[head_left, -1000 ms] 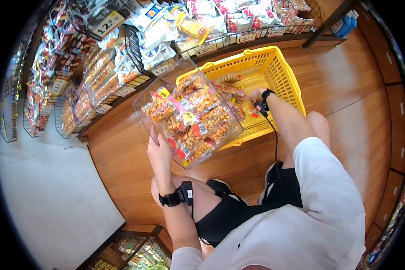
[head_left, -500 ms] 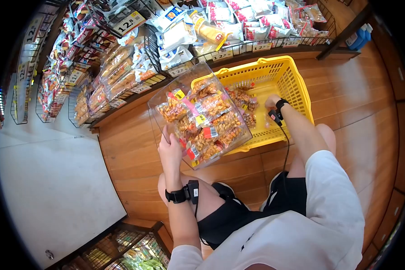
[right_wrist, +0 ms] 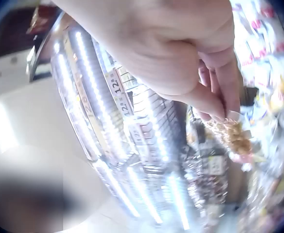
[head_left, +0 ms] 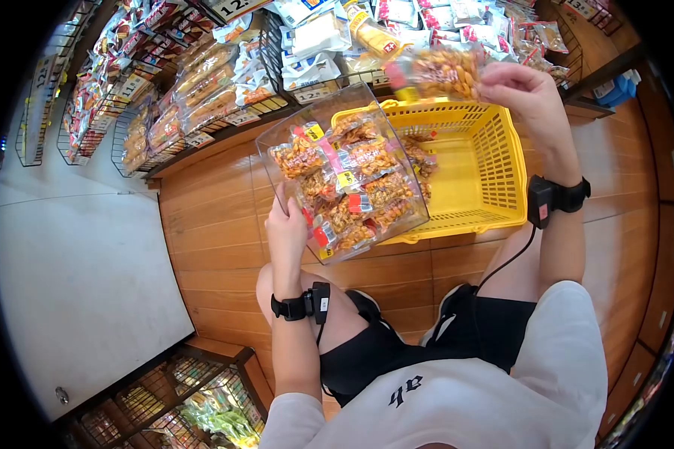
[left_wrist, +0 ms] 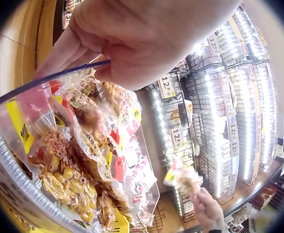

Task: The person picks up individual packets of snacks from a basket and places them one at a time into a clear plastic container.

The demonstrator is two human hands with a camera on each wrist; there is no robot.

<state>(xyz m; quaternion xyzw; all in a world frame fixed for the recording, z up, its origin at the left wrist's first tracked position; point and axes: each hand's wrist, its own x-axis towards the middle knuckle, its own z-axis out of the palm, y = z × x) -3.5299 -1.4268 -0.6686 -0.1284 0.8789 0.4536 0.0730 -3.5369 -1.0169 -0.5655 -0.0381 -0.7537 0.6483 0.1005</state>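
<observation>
My left hand [head_left: 285, 236] grips the near left edge of a clear plastic bin [head_left: 277, 138], its thumb and fingers at the rim in the left wrist view. Several bagged nut snacks [head_left: 374, 159] with yellow and red labels fill the tilted bin. Up at the right, my right hand [head_left: 528, 93] pinches one such snack bag [head_left: 442, 72] by its end, above the far rim of a yellow shopping basket [head_left: 464, 187]. The right wrist view shows thumb and fingertips together on that bag [right_wrist: 232, 136]. More snack bags [head_left: 424, 165] lie inside the basket's left end, partly hidden by the bin.
Wire shelves of packaged bread [head_left: 202, 105] and white packets [head_left: 434, 15] with price tags line the far side. A low rack [head_left: 217, 404] stands at the lower left. The basket sits on the wooden floor [head_left: 210, 224], before the person's knees.
My right hand has come up out of the basket, lifting a snack bag toward the shelf side. The left hand still holds the bin, tilted much as before.
</observation>
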